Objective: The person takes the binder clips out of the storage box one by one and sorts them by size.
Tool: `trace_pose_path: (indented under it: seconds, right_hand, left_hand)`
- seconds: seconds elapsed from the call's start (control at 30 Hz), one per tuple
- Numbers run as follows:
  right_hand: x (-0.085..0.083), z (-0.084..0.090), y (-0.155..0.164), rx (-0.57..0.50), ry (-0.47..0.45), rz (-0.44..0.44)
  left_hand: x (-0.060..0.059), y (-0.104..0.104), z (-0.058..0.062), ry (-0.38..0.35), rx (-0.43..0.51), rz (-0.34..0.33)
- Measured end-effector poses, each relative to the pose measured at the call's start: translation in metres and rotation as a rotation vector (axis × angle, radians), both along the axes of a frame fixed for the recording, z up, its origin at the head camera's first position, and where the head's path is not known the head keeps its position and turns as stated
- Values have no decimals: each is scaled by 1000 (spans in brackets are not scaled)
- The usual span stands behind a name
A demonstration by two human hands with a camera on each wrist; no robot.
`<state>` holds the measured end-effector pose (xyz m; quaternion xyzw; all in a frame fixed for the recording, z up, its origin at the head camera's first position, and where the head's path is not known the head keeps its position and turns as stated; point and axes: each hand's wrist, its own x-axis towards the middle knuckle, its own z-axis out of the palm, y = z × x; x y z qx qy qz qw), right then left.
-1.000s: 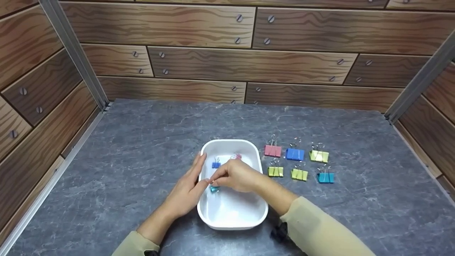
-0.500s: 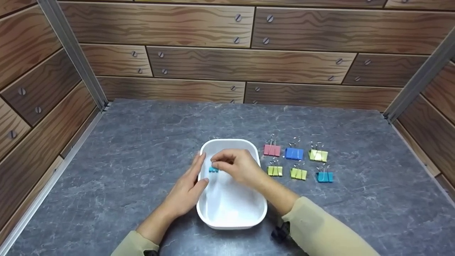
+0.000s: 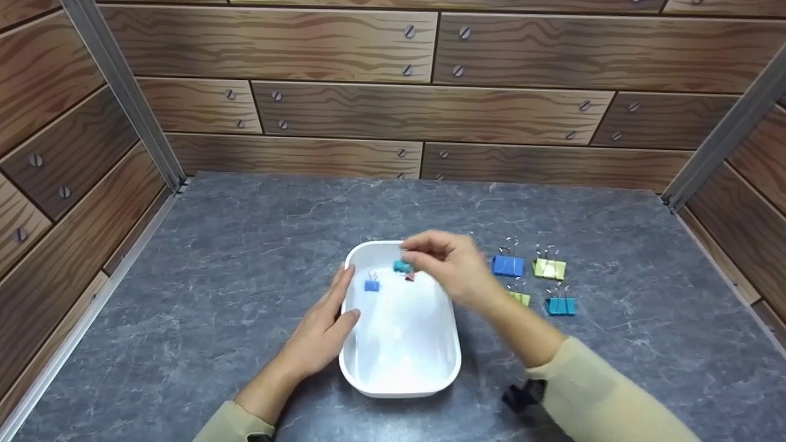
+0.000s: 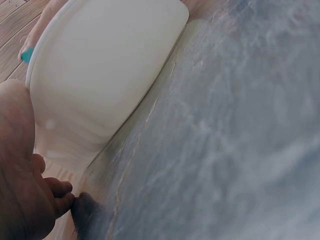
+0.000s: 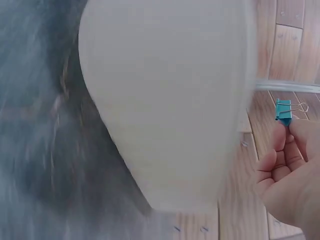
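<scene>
A small teal binder clip (image 3: 401, 266) is pinched between the thumb and fingertips of my right hand (image 3: 457, 270), above the far right part of a white tray (image 3: 399, 388). The right wrist view shows the same teal binder clip (image 5: 283, 110) with its wire handles pointing outward. My left hand (image 3: 316, 331) rests along the tray's left side, fingers fairly straight, thumb at the rim. Inside the tray lie a small blue binder clip (image 3: 372, 286) and a small red one, partly covered by the teal clip in the head view.
Right of the tray on the grey table (image 3: 245, 245) lie larger binder clips: a blue one (image 3: 508, 266), a yellow-green one (image 3: 550, 269) and a teal one (image 3: 561, 306). My right hand and forearm hide others there. Wood-patterned walls (image 3: 344, 110) enclose the table.
My right hand has lifted the small teal clip from the tray's left side and carried it right and away toward the far right rim. My left hand has stayed at the tray.
</scene>
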<state>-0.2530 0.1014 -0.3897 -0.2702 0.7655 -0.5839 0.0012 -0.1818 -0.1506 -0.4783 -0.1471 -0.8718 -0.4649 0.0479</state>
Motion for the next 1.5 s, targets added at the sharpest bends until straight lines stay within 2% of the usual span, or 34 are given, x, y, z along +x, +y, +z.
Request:
trace_pose_path:
  seconds: [0.1, 0.33, 0.63, 0.8, 1.03, 1.5]
  right_hand:
    - [-1, 3, 19, 51, 17, -35]
    - [-2, -1, 63, 167, 6, -45]
    - [3, -17, 97, 247, -81, -60]
    - [6, -27, 108, 318, -129, -60]
    - [9, -39, 118, 341, -179, -39]
    - [11, -57, 122, 423, -178, -20]
  left_hand:
    - [0, 0, 0, 11, 3, -1]
    - [0, 0, 0, 15, 8, -6]
    - [1, -1, 0, 2, 10, 0]
    - [1, -1, 0, 13, 5, -2]
    - [1, 0, 0, 22, -1, -5]
    - [1, -1, 0, 20, 9, -6]
